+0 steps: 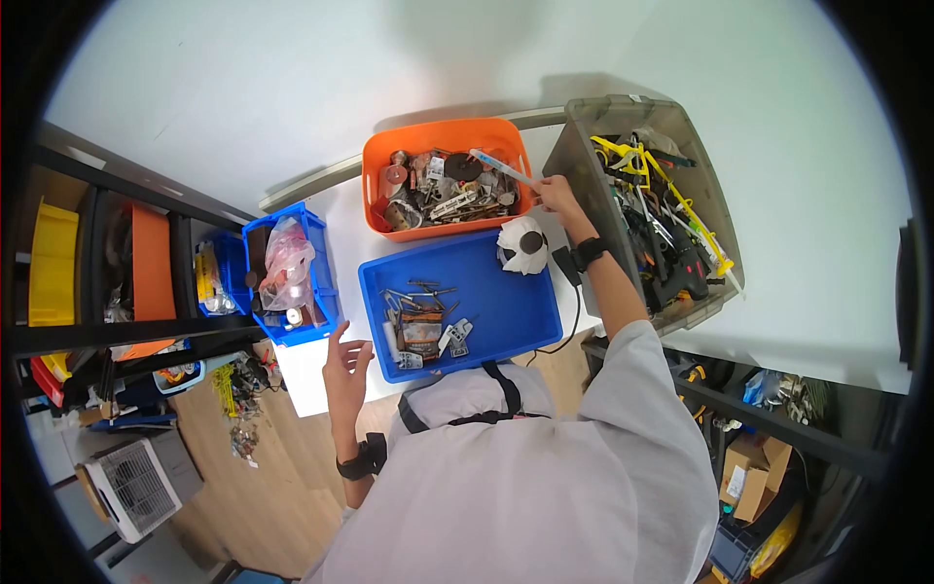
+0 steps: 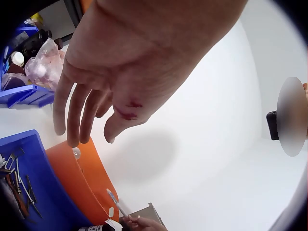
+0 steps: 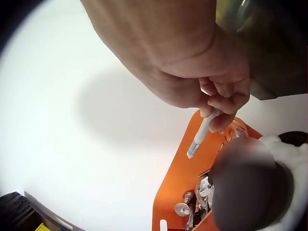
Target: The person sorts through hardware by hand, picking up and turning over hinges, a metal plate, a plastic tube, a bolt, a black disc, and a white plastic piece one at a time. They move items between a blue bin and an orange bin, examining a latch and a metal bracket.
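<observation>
My right hand [image 1: 558, 195] pinches one end of a slim white pen-like tube [image 1: 501, 166] over the right side of the orange bin [image 1: 448, 234]. The tube has blue markings, and its free end looks clear in the right wrist view. Jumbled metal hardware and small parts [image 1: 452, 202] fill the bin. My left hand [image 1: 345, 375] hangs beside the left edge of the blue tray [image 1: 506, 321], its fingers loosely extended and holding nothing. In the tray lie several thin metal bits [image 1: 420, 290], a brown-and-grey packet [image 1: 421, 333] and white-and-metal pieces [image 1: 454, 337].
A white crumpled bundle [image 1: 514, 255] with a dark round top sits at the tray's back right corner. A grey tote [image 1: 574, 146] of tools stands at right, a black cable [image 1: 576, 316] beside the tray. At left is a blue bin [image 1: 326, 282] with plastic bags.
</observation>
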Motion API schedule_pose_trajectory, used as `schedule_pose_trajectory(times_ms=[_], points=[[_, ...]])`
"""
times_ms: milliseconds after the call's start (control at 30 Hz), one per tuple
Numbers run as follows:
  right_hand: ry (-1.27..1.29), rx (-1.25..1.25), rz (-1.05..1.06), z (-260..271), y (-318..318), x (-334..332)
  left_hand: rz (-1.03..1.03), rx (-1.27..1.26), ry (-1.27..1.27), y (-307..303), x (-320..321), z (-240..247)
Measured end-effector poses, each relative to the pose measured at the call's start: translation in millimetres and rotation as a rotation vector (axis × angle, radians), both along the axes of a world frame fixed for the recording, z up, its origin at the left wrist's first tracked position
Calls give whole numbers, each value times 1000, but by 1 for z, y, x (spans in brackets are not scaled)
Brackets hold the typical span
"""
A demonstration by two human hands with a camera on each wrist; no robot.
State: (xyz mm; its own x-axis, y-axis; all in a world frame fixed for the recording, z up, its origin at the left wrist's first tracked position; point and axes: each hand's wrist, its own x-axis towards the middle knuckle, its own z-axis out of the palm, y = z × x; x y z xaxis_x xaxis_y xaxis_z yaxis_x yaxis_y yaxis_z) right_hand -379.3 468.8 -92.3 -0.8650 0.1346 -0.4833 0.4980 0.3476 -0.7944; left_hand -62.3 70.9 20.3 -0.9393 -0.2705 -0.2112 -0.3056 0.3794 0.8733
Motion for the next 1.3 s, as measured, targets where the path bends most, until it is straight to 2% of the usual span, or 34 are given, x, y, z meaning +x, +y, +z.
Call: schedule_pose_trajectory(times_ms=[167,267,333,367,433,467,533,567,767,867,933,967,1067,1100,1167,1200,1233,1300], points=[[-32,-1,17,5,-14,-22,-11,-18,-21,5,0,-2],[-44,107,84,8,-28,-46,-50,-42,-19,7,-2,-4],[139,-258,-95,-5,-39,-58,-76,-47,-36,9,-4,0],[143,-260,-101,-5,-43,-59,-82,-51,-33,10,-5,1],[173,-468,-176,18,-55,-49,-103,-50,-62,10,-4,0],[174,-471,-179,19,-54,-47,-108,-54,-66,10,-4,1],[140,-486,84,19,-44,-43,-115,-54,-70,9,-4,0],[136,-484,87,19,-42,-41,-121,-52,-75,9,-3,-2],[137,-411,43,29,-21,-13,-187,-70,-101,10,-12,-5],[196,-279,62,58,-22,20,-203,-84,-71,13,-18,-4],[377,-91,139,85,-27,48,-203,-89,-85,13,-19,-4],[362,-95,148,96,-31,62,-209,-95,-87,12,-21,-5],[437,22,336,109,-45,109,-198,-105,-85,13,-22,-3],[409,14,346,110,-50,125,-198,-111,-91,13,-22,-2],[360,88,521,109,-60,152,-186,-114,-102,11,-21,-4],[391,135,619,101,-64,163,-177,-108,-104,10,-20,-4],[386,133,627,84,-67,167,-170,-105,-110,9,-21,-5],[405,294,792,32,-71,184,-153,-131,-103,7,-16,-8]])
